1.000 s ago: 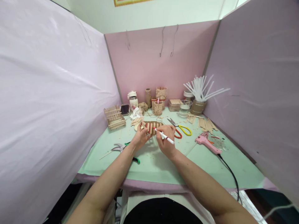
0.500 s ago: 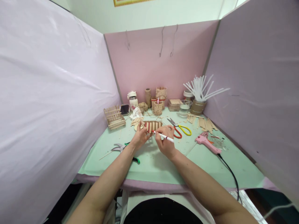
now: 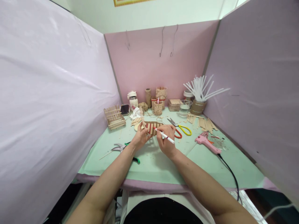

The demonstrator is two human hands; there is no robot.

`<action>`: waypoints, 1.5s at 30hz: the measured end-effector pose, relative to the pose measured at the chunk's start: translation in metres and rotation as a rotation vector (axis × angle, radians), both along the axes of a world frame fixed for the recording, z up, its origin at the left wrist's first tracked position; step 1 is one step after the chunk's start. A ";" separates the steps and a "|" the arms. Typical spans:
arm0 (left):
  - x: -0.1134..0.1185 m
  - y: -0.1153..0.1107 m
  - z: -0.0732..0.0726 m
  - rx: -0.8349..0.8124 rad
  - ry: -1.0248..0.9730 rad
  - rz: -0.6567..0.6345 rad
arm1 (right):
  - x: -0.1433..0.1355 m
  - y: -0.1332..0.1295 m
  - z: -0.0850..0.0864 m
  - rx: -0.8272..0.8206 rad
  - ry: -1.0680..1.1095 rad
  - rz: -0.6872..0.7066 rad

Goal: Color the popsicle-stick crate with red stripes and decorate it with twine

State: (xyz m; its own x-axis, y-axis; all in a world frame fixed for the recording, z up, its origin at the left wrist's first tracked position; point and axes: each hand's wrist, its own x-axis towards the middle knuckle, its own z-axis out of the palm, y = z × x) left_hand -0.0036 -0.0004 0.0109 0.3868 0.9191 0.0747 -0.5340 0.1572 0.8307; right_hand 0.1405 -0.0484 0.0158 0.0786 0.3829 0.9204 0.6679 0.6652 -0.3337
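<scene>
My left hand (image 3: 141, 136) grips the left end of a small craft-stick piece (image 3: 151, 128), whose slats alternate bare wood and dark red. A short row of upright sticks rises from its left end beside my thumb. In my right hand (image 3: 167, 141) is a white marker (image 3: 168, 139) with a dark red band, held like a pen. Its red tip touches or nearly touches the slats; the exact contact is too small to tell. Just right of that hand lie scissors (image 3: 184, 129) with one red and one yellow handle.
Pruning shears (image 3: 119, 147) lie left of my forearms. A corded pink glue gun (image 3: 208, 143) rests at the right, near loose craft sticks (image 3: 206, 124). At the back stand a clear water bowl (image 3: 184, 109), a pot of white glue sticks (image 3: 198, 107) and a stick rack (image 3: 115, 118).
The craft-stick piece has shifted slightly right and tilted in my left hand. The marker tip has moved a little up the slats, my right hand moving only slightly.
</scene>
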 end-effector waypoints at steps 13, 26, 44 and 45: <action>0.000 0.002 -0.002 0.004 0.007 0.003 | 0.000 0.000 0.001 -0.008 -0.010 -0.019; 0.001 0.003 -0.002 -0.009 0.002 0.057 | -0.001 -0.002 0.001 -0.032 -0.046 0.026; 0.002 0.002 -0.001 -0.004 0.038 0.041 | 0.000 0.000 0.001 -0.021 -0.017 -0.004; 0.002 0.001 -0.001 -0.005 0.039 0.043 | 0.000 0.000 0.001 -0.019 -0.012 -0.012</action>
State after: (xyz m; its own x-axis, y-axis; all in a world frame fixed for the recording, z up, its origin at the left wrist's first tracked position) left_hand -0.0019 0.0009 0.0098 0.3499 0.9351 0.0553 -0.5072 0.1395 0.8505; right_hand 0.1407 -0.0484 0.0170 0.0723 0.3992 0.9140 0.6799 0.6507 -0.3380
